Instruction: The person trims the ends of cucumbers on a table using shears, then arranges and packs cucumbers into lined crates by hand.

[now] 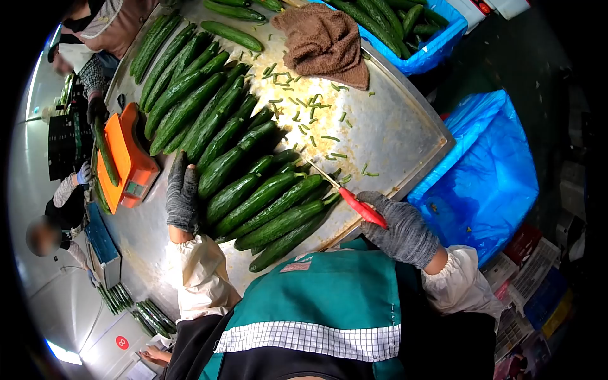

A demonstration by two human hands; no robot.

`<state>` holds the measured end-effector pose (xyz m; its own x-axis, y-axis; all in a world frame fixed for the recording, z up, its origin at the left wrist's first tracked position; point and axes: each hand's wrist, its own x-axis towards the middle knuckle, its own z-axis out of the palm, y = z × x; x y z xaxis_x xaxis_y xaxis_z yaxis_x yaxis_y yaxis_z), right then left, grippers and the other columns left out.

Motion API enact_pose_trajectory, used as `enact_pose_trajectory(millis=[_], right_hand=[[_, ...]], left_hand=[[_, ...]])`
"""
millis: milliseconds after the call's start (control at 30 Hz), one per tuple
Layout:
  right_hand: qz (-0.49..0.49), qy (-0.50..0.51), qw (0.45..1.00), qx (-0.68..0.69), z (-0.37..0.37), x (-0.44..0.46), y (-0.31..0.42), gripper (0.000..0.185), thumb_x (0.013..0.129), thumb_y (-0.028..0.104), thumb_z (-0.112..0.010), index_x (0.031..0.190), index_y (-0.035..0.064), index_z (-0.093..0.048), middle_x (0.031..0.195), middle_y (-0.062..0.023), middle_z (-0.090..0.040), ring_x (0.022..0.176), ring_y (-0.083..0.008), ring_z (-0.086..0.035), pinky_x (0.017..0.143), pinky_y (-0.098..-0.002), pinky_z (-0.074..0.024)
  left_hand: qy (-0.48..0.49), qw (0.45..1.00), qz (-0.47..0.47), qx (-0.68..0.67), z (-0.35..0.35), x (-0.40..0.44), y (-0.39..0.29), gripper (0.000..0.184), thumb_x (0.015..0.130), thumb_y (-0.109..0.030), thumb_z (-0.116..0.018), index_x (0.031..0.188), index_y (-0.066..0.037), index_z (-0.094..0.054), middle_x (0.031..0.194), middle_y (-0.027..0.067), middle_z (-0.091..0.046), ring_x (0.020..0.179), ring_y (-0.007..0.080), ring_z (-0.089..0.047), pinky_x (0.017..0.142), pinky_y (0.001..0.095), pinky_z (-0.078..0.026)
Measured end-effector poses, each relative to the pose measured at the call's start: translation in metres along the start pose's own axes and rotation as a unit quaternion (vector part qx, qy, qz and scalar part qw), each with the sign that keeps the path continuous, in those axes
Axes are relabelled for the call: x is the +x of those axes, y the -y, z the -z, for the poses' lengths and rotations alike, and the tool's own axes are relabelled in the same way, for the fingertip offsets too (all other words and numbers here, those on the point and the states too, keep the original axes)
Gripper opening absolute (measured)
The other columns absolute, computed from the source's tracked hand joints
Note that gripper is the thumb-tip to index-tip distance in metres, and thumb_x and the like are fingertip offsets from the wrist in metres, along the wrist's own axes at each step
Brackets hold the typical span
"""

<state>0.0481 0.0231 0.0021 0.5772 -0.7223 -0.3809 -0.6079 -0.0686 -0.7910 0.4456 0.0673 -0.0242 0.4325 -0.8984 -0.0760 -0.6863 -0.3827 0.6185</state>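
Cucumbers [272,193] lie side by side in a long row on the metal table, stem ends toward the right. My left hand [182,201], in a grey knitted glove, has its fingers stretched out against the left ends of the nearer cucumbers. In my gloved right hand [405,233] are red-handled scissors [362,207], their thin metal tip close to the stem ends of the row. Cut green stem pieces [312,104] lie scattered beyond the tip.
A brown towel [323,41] lies at the far side. Blue-lined crates stand to the right, one [487,171] near me, another [453,31] holding cucumbers. Left stands an orange scale [130,158], where another person's gloved hand holds a cucumber. Other people work further left.
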Motion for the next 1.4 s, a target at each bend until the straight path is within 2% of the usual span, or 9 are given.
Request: enact_pose_trajectory(millis=[67, 167, 233, 267, 333, 767, 1000, 1300, 1400], right_hand=[[-0.041, 0.032, 0.999, -0.012, 0.007, -0.001, 0.007, 0.040, 0.078, 0.022, -0.061, 0.113, 0.0071, -0.051, 0.086, -0.0206, -0.060, 0.078, -0.0362, -0.059, 0.066, -0.0406, -0.0480], [-0.007, 0.000, 1.000, -0.016, 0.001, -0.004, -0.001, 0.040, 0.077, 0.022, -0.061, 0.113, 0.0072, -0.051, 0.086, -0.0209, -0.060, 0.078, -0.0365, -0.059, 0.066, -0.0408, -0.0481], [-0.022, 0.014, 1.000, -0.016, 0.003, 0.000, 0.004, 0.040, 0.077, 0.023, -0.061, 0.113, 0.0070, -0.051, 0.086, -0.0208, -0.060, 0.078, -0.0365, -0.059, 0.066, -0.0407, -0.0482], [-0.036, 0.028, 0.999, -0.016, 0.004, 0.002, 0.006, 0.040, 0.077, 0.023, -0.061, 0.113, 0.0068, -0.051, 0.087, -0.0207, -0.060, 0.079, -0.0365, -0.059, 0.067, -0.0407, -0.0482], [-0.021, 0.015, 0.999, -0.019, -0.002, 0.004, 0.002, 0.042, 0.078, 0.027, -0.059, 0.113, 0.0066, -0.051, 0.084, -0.0207, -0.060, 0.077, -0.0360, -0.060, 0.067, -0.0415, -0.0483], [0.036, -0.010, 0.996, -0.082, -0.002, 0.013, 0.002, 0.045, 0.078, 0.032, -0.055, 0.115, 0.0069, -0.050, 0.082, -0.0190, -0.061, 0.074, -0.0341, -0.060, 0.068, -0.0425, -0.0478], [0.012, 0.001, 0.995, -0.102, -0.006, 0.013, 0.002, 0.043, 0.078, 0.031, -0.056, 0.115, 0.0082, -0.050, 0.079, -0.0172, -0.062, 0.072, -0.0329, -0.061, 0.068, -0.0430, -0.0476], [0.002, -0.024, 0.998, -0.060, -0.015, 0.014, -0.004, 0.041, 0.077, 0.028, -0.057, 0.113, 0.0066, -0.052, 0.081, -0.0201, -0.061, 0.073, -0.0346, -0.060, 0.067, -0.0423, -0.0485], [0.030, -0.071, 0.997, -0.004, -0.019, 0.009, -0.005, 0.039, 0.077, 0.024, -0.058, 0.112, 0.0058, -0.053, 0.082, -0.0209, -0.060, 0.074, -0.0358, -0.059, 0.067, -0.0417, -0.0482]], left_hand=[[0.004, 1.000, 0.004, 0.003, 0.001, 0.000, 0.000, 0.044, 0.091, -0.023, -0.048, 0.127, 0.000, -0.042, 0.129, 0.0164, -0.043, 0.121, 0.0253, -0.038, 0.102, 0.0303, -0.026], [0.006, 0.999, -0.002, 0.034, 0.002, 0.001, 0.005, 0.044, 0.091, -0.024, -0.048, 0.127, 0.000, -0.042, 0.129, 0.0163, -0.043, 0.121, 0.0250, -0.038, 0.102, 0.0306, -0.027], [0.008, 0.994, -0.100, 0.050, 0.003, 0.002, 0.013, 0.044, 0.091, -0.024, -0.047, 0.127, 0.000, -0.042, 0.129, 0.0168, -0.043, 0.121, 0.0255, -0.039, 0.101, 0.0304, -0.027], [0.007, 0.994, -0.100, 0.050, 0.003, 0.001, 0.011, 0.044, 0.091, -0.024, -0.047, 0.127, 0.000, -0.042, 0.129, 0.0168, -0.043, 0.121, 0.0255, -0.039, 0.101, 0.0304, -0.027], [0.000, 0.998, -0.023, 0.061, 0.002, 0.001, 0.003, 0.044, 0.091, -0.024, -0.047, 0.127, 0.000, -0.041, 0.129, 0.0171, -0.044, 0.121, 0.0256, -0.039, 0.101, 0.0303, -0.027], [0.011, 0.998, -0.020, 0.060, 0.003, 0.001, 0.001, 0.044, 0.091, -0.023, -0.046, 0.128, -0.001, -0.040, 0.130, 0.0174, -0.043, 0.123, 0.0263, -0.037, 0.102, 0.0304, -0.026], [0.012, 0.996, -0.027, 0.081, 0.003, 0.001, 0.004, 0.043, 0.092, -0.024, -0.046, 0.128, -0.001, -0.040, 0.130, 0.0180, -0.043, 0.123, 0.0270, -0.038, 0.102, 0.0302, -0.027], [0.003, 0.998, -0.029, 0.053, 0.002, 0.004, 0.009, 0.045, 0.091, -0.025, -0.047, 0.127, 0.000, -0.041, 0.129, 0.0181, -0.043, 0.122, 0.0272, -0.038, 0.102, 0.0304, -0.027], [0.002, 0.999, -0.014, 0.043, 0.001, 0.003, 0.006, 0.045, 0.091, -0.026, -0.047, 0.127, 0.000, -0.041, 0.129, 0.0178, -0.043, 0.122, 0.0269, -0.038, 0.102, 0.0306, -0.027]])
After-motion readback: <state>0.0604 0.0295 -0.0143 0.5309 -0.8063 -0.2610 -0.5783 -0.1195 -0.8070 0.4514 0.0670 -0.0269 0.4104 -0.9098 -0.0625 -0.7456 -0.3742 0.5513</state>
